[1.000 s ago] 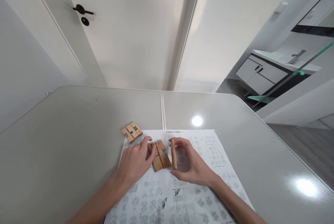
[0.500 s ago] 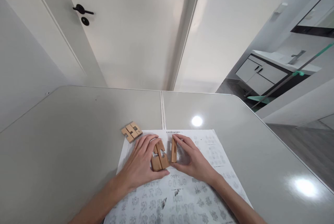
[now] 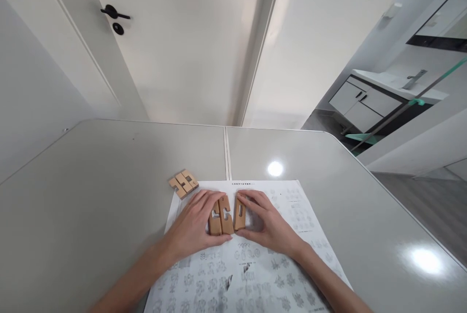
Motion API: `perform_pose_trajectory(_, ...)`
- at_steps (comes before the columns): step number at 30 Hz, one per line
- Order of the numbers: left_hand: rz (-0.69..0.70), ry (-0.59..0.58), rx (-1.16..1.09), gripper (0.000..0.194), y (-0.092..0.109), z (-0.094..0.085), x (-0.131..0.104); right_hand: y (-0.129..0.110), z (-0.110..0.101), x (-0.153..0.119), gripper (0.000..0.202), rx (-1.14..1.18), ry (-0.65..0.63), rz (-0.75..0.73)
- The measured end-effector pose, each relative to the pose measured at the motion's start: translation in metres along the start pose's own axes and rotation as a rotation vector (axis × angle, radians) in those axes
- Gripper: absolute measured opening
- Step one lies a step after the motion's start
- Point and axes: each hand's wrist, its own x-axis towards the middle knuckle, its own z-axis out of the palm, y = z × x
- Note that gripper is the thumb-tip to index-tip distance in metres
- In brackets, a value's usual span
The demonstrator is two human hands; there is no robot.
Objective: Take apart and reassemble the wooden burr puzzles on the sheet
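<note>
My left hand (image 3: 199, 218) is closed around two notched wooden puzzle pieces (image 3: 221, 217) lying side by side, its thumb along their near ends and its fingers at the far ends. Just to their right, my right hand (image 3: 260, 218) grips a single wooden piece (image 3: 240, 215) with a slot through it, fingertips at the far end and thumb at the near end. That piece leans close to the pair; a narrow gap shows between them toward the top. Under both hands lies a printed paper sheet (image 3: 248, 267) covered with small diagrams.
A group of joined wooden pieces (image 3: 184, 183) rests at the sheet's upper left corner. The grey table (image 3: 109, 177) has a seam running away from me. Beyond it stand a white door (image 3: 175, 45) and, at right, a sink cabinet (image 3: 375, 101).
The right hand's piece has come left toward the pair and turned, so its slotted face shows more. The pair in my left hand has straightened and shifted slightly left.
</note>
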Motion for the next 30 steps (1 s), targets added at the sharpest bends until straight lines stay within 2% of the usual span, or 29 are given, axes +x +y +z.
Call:
perform_pose_trajectory(5, 0.036, -0.019, -0.034, 0.080, 0.0002, -0.0024, -0.0005, 0.0000, 0.0000, -0.0002, 0.082, 0.027, -0.029, -0.004)
perform_pose_trajectory(13, 0.024, -0.044, -0.054, 0.087, -0.0002, -0.0034, -0.0007, -0.0004, 0.0030, -0.0027, 0.084, 0.078, -0.034, 0.033)
perform_pose_trajectory(23, 0.018, -0.059, -0.071, 0.094, 0.0040, -0.0043, 0.0001, -0.0010, 0.0081, -0.0025, 0.084, 0.055, -0.027, -0.017)
perform_pose_trajectory(30, -0.009, -0.101, -0.085, 0.090, 0.0055, -0.0046, -0.0007, -0.0005, 0.0088, -0.0024, 0.078, 0.040, -0.042, -0.047)
